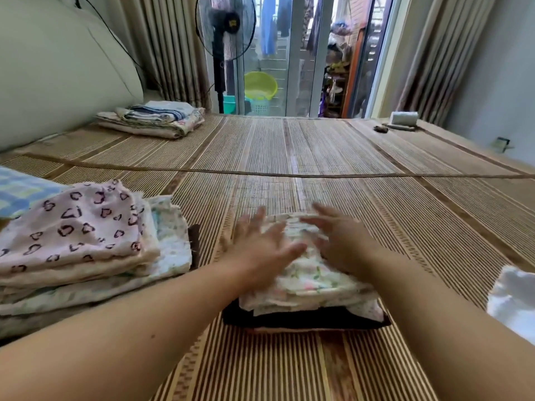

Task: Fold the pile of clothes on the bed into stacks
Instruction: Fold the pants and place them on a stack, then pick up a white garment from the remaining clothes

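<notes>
1. Your left hand (262, 246) lies flat with its fingers spread, palm down on the left part of a folded floral garment (309, 277); it grips nothing, and motion blur smears the fingertips.
2. Your right hand (340, 243) is likewise open and flat, fingers extended toward the left, pressing on the right part of the same garment; the two hands sit close together, almost meeting over the cloth.
3. The floral garment is white with pale green and pink print, and it tops a small stack directly in front of you; beneath it shows a dark brown folded piece (304, 321) whose edges stick out at the near side.
4. That stack rests on the striped bamboo mat (318, 157) that covers the bed.
5. To your left, just beside the small stack, stands a taller stack of folded clothes (86, 267), with a pink cloth printed with dark hearts (75, 227) on top.
6. Behind that stack lies a blue checked pillow (20, 192).
7. At the right edge, near your right forearm, sits a crumpled white cloth (512, 299), only partly in view.
8. Far off at the left, by the cushioned headboard (58, 68), another pile of folded bedding (153, 118) lies on the mat.
9. Beyond the bed stand a pedestal fan (225, 27) and a glass door, with a yellow-green basin (260, 85) outside.
</notes>
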Demonstrator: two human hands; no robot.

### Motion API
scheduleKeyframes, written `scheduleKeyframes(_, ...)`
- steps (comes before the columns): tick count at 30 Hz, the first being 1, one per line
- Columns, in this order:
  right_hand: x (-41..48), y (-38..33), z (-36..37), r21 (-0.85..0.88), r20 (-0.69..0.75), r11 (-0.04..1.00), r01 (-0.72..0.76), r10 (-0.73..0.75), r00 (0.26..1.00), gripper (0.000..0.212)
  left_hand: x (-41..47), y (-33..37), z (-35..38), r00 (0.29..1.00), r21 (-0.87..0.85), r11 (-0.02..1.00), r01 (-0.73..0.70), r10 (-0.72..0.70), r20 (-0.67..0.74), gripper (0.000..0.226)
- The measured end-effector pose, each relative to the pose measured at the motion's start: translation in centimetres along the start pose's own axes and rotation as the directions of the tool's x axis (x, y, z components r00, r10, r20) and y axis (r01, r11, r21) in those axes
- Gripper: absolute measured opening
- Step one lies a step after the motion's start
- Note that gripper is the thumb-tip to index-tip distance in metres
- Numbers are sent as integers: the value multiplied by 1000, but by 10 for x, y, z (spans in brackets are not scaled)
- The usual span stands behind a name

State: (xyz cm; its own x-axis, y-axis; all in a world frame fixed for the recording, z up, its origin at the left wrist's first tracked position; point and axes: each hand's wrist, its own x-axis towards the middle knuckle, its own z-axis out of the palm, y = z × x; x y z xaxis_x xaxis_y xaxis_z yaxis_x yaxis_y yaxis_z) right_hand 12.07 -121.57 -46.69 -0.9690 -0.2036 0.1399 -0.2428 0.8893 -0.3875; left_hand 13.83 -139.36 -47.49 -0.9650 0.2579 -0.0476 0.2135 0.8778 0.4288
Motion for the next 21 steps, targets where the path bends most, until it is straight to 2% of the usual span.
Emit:
scheduleKeyframes(1, 1, -2, 3, 53, 32, 998, 31, -33, 999, 45, 2, 3, 5, 992, 83, 990, -112, 107, 60, 78)
scheduleKeyframes(2, 0, -4, 6, 112, 100, 994, 19, -30, 995, 43, 4, 5, 10, 977, 128, 976, -176, 157, 141, 85)
scheduleKeyframes(3, -2, -2, 10, 137, 189, 990, -25, -1, 982, 45, 6, 6, 16, 962, 154, 969, -193, 156, 224, 92)
scheduleKeyframes(5, -12, 8, 27, 61, 311, 995, -84, 61, 948, 58, 8, 4, 31, 943, 195, 964, -183, 116, 311, 103)
scheduleKeyframes(8, -24, 24, 45, -21, 314, 983, -181, 178, 933, 77, 5, 1, 45, 949, 281, 944, -172, 82, 303, 106)
scheduleKeyframes(10, -33, 26, 43, -61, 311, 971, -231, 238, 920, 85, -2, 3, 43, 957, 259, 954, -149, 73, 280, 104)
scheduleKeyframes(13, -65, 17, 20, -179, 280, 951, -253, 296, 913, 82, -27, 10, 28, 963, 154, 981, -118, 74, 261, 96)
scheduleKeyframes(16, -115, 8, -4, -292, 213, 936, -197, 264, 941, 79, -70, 18, 14, 963, 78, 990, -119, 96, 252, 87)
scheduleKeyframes(21, -214, -9, -38, -348, 188, 915, -205, 282, 941, 79, -149, 46, 14, 944, 152, 969, -193, 141, 298, 80)
